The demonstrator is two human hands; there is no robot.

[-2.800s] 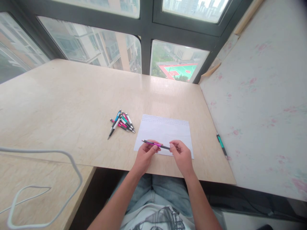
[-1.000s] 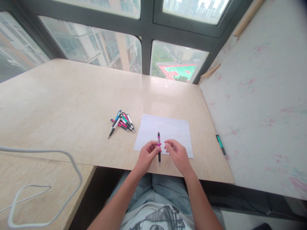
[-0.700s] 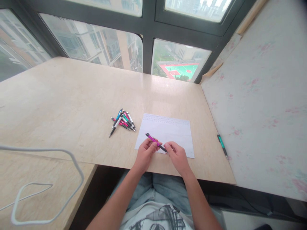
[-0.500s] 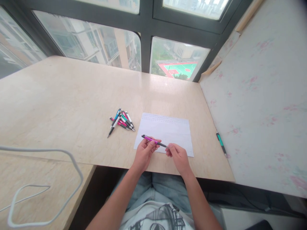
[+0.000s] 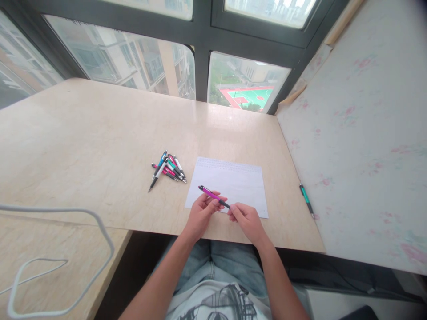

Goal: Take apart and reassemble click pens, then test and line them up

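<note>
I see the left hand [image 5: 203, 214] pinching the pink pen [image 5: 211, 193] at mid-barrel and the right hand [image 5: 246, 219] gripping its dark tip, over the near edge of the paper [image 5: 240, 182]. A pen pile [image 5: 167, 166] lies left, a green pen [image 5: 306, 199] right.

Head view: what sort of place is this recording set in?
Probably a room high up in a flat or office block: the window looks down on buildings and a sports court, and the table bears a sheet of paper and a pile of pens.
</note>
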